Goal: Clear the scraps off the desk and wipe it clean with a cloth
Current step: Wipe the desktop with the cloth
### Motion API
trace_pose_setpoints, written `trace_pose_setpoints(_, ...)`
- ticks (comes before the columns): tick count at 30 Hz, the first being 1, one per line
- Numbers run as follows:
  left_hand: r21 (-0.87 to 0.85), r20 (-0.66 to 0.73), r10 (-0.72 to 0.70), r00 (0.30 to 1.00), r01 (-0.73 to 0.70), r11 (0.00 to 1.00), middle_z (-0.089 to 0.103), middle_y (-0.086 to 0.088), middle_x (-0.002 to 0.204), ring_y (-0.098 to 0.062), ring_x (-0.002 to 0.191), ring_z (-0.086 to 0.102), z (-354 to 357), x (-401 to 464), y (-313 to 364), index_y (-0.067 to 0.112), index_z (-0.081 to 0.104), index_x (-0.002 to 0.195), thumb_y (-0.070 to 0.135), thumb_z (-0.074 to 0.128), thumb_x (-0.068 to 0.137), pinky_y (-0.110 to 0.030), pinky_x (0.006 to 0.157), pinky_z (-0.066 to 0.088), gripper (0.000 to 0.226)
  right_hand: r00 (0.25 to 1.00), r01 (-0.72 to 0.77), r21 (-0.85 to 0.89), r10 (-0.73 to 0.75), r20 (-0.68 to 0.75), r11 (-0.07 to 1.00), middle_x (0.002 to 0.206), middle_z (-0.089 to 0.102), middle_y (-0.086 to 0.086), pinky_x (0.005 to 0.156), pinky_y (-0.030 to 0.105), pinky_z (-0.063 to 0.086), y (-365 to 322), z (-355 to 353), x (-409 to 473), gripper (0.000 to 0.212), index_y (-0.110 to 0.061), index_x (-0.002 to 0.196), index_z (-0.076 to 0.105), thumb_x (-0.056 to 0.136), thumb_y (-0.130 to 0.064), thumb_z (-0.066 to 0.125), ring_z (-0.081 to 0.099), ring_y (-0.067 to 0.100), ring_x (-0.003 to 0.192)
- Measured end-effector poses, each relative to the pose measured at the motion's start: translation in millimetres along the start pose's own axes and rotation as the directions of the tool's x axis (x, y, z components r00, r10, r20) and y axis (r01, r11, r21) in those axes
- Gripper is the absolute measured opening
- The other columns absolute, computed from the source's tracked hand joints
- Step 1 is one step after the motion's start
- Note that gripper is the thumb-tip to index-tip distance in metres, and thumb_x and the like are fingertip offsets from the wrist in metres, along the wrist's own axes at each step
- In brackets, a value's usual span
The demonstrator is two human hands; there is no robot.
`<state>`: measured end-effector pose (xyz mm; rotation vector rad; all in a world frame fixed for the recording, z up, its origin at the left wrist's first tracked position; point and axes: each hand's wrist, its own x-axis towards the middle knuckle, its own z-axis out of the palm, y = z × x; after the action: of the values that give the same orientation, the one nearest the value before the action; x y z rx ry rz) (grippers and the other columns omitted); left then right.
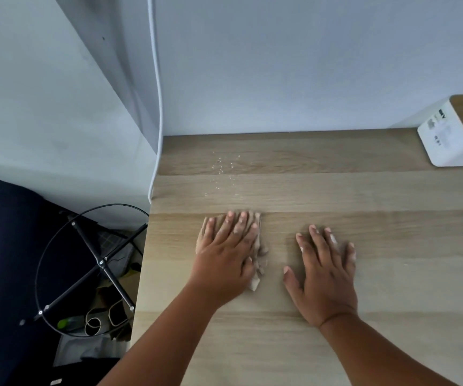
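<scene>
A light wooden desk (363, 196) fills the right of the head view. My left hand (226, 254) lies flat with straight fingers on a crumpled beige cloth (259, 263), pressing it onto the desk near its left side. My right hand (324, 271) rests flat on the bare wood just to the right, fingers spread, holding nothing. Pale dust clings to its fingers. Small white crumbs (224, 174) are scattered on the desk beyond the cloth, towards the back left corner.
A white box with a wooden top (452, 135) stands at the back right by the wall. A white cable (158, 107) runs down past the desk's back left corner. Left of the desk, a black wire-rimmed bin (85, 274) holds rubbish.
</scene>
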<state>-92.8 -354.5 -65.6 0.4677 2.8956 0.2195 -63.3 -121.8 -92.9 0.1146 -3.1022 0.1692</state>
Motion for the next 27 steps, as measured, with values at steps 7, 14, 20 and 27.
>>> trace_pose_setpoints(7, -0.041, -0.007, -0.143, 0.990, 0.143, 0.989, 0.000, 0.006, 0.172, -0.016, 0.158, -0.011, 0, -24, -50, 0.032, 0.007, 0.163, 0.043, 0.027, 0.096, -0.053, 0.128, 0.003, 0.071, 1.000, 0.006, 0.018, -0.006, -0.004, 1.000, 0.165, 0.032, 0.005, 0.122, 0.066, 0.012, -1, 0, 0, 0.073, -0.021, 0.149, 0.050, 0.087, -0.060, 0.048, 0.022, 0.032, 0.155)
trace_pose_setpoints(14, 0.021, 0.024, -0.190, 0.981, 0.190, 0.982, 0.001, 0.004, 0.173, -0.023, 0.159, -0.005, -15, 48, -20, 0.032, 0.011, 0.164, 0.047, 0.025, 0.091, -0.056, 0.126, -0.001, 0.076, 0.999, -0.001, -0.003, 0.001, 0.048, 1.000, 0.167, 0.027, 0.005, 0.122, 0.067, 0.012, 1, -2, 0, 0.074, -0.024, 0.152, 0.044, 0.088, -0.063, 0.046, 0.016, 0.030, 0.157)
trace_pose_setpoints(20, 0.022, 0.009, 0.183, 0.983, -0.183, 0.983, 0.020, 0.004, 0.170, -0.020, 0.159, 0.011, -4, 12, -4, 0.028, 0.033, 0.160, 0.040, 0.040, 0.092, -0.057, 0.125, 0.015, 0.069, 1.000, 0.001, 0.012, -0.001, 0.012, 1.000, 0.166, 0.030, 0.004, 0.121, 0.067, 0.012, 3, 0, -1, 0.074, -0.024, 0.150, 0.047, 0.086, -0.062, 0.050, 0.020, 0.030, 0.156)
trace_pose_setpoints(27, 0.009, 0.033, -0.113, 0.993, 0.113, 0.994, 0.004, 0.009, 0.172, -0.015, 0.159, -0.005, -14, 24, -47, 0.033, 0.013, 0.163, 0.044, 0.032, 0.091, -0.053, 0.127, 0.006, 0.075, 1.000, 0.006, 0.040, -0.005, -0.014, 0.999, 0.166, 0.030, 0.004, 0.120, 0.068, 0.015, 1, 3, 2, 0.074, -0.023, 0.148, 0.050, 0.085, -0.061, 0.052, 0.021, 0.030, 0.156)
